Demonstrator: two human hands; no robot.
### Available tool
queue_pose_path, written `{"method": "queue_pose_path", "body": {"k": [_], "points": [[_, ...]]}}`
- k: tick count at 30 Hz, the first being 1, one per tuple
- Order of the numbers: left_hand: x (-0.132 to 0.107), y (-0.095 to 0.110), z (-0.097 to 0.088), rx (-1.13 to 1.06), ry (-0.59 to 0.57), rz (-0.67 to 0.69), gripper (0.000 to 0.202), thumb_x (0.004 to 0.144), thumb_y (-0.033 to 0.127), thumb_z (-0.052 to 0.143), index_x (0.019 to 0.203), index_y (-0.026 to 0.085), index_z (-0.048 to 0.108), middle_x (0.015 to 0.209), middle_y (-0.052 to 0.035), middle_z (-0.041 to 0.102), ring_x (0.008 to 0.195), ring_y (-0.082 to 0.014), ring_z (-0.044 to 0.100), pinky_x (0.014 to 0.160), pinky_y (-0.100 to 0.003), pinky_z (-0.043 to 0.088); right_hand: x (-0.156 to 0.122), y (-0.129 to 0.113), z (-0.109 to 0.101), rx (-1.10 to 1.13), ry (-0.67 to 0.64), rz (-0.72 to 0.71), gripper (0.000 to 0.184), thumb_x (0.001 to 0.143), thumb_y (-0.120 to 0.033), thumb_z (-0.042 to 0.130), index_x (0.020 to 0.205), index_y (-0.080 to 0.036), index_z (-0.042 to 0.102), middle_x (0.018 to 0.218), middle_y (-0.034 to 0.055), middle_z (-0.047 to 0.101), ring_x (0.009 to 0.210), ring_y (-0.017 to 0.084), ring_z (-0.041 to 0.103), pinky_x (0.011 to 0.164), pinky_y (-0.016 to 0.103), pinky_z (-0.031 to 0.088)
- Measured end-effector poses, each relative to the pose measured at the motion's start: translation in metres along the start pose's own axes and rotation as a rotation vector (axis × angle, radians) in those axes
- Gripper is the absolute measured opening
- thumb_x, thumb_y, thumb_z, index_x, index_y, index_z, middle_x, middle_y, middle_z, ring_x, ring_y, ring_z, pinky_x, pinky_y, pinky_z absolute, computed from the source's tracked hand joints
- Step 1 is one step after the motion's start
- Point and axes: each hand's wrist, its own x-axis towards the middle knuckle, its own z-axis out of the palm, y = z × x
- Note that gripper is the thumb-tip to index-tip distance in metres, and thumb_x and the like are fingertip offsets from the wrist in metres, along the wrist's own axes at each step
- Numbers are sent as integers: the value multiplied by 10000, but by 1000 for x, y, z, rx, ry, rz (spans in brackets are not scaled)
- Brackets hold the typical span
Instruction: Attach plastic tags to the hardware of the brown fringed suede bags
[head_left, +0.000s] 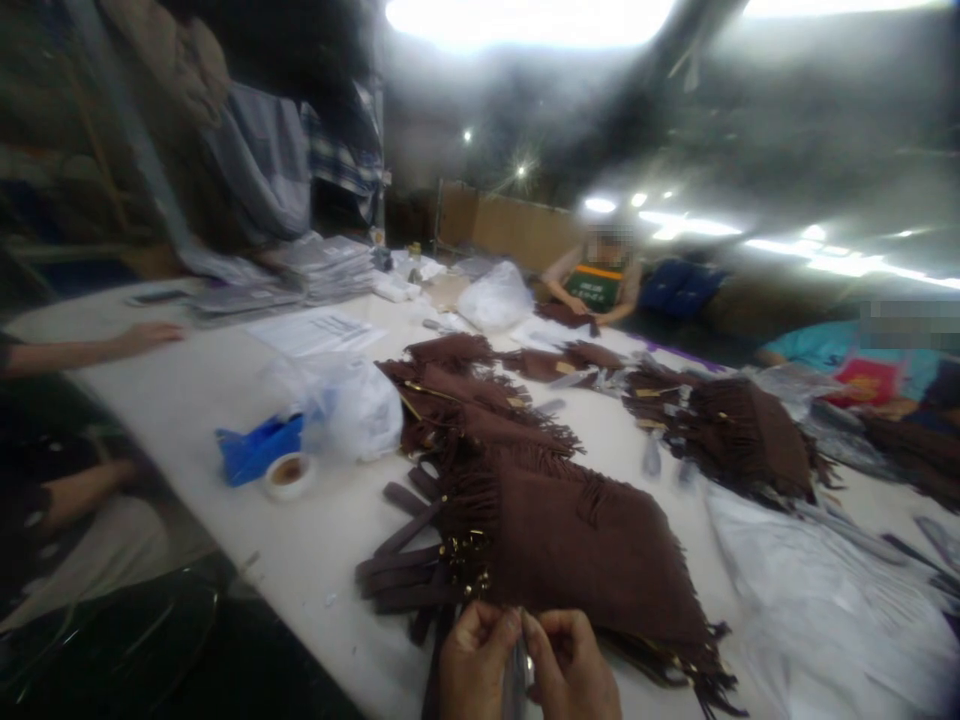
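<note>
My left hand (478, 662) and my right hand (570, 668) meet at the bottom middle, thumbs and fingertips pinched together. Between them hangs a narrow grey strip (514, 682) with a small shiny metal spot beside it; its exact kind is unclear. Right behind my hands lies a stack of dark brown fringed bags (592, 550) with gold-coloured clasps and zips. Folded brown straps (405, 580) stick out from the stack's left side.
A tape roll (289, 475), a blue tape dispenser (259, 447) and a plastic bag (360, 405) sit left. More brown bags (750, 430) and white plastic sheeting (817, 600) lie right. A person's hand (150, 337) rests at the left; co-workers (600, 285) sit across the table (187, 420).
</note>
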Motion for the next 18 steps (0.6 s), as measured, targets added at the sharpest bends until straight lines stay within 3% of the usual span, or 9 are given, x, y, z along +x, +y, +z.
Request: {"method": "queue_pose_path", "body": {"k": [2, 6, 9, 13, 18], "points": [[-4, 4, 1, 18, -9, 18, 427, 571, 538, 829, 632, 166, 629, 611, -35, 620, 580, -156, 556, 574, -255, 457, -2, 1, 0, -41, 24, -95, 337, 845, -567, 522, 811, -237, 576, 657, 2, 666, 529, 169, 633, 441, 223, 498], [-11, 17, 3, 37, -34, 45, 345, 633, 455, 820, 665, 151, 661, 697, -54, 652, 703, -174, 583, 687, -266, 480, -7, 7, -1, -185, 34, -482, 239, 933, -395, 461, 936, -234, 638, 837, 43, 691, 738, 176, 679, 676, 246, 543], [-15, 25, 5, 13, -23, 9, 333, 627, 426, 829, 659, 147, 650, 695, -57, 664, 680, -163, 574, 660, -253, 470, -14, 15, 1, -281, 28, -648, 288, 957, -346, 418, 1142, -225, 603, 981, 80, 675, 898, 190, 672, 767, 267, 544], [-19, 29, 10, -15, 1, -24, 309, 621, 383, 838, 679, 147, 648, 703, -50, 670, 680, -156, 580, 652, -239, 465, -23, 22, 11, -333, 94, -656, 439, 945, -471, 401, 1260, -196, 536, 1076, 123, 648, 975, 238, 649, 799, 330, 547], [-24, 35, 11, -59, 2, -79, 300, 599, 344, 856, 651, 136, 646, 660, -37, 654, 619, -135, 566, 592, -223, 446, -24, 17, 19, -261, 167, -523, 292, 956, -410, 436, 1079, -218, 618, 916, 78, 699, 818, 213, 681, 725, 295, 528]]}}
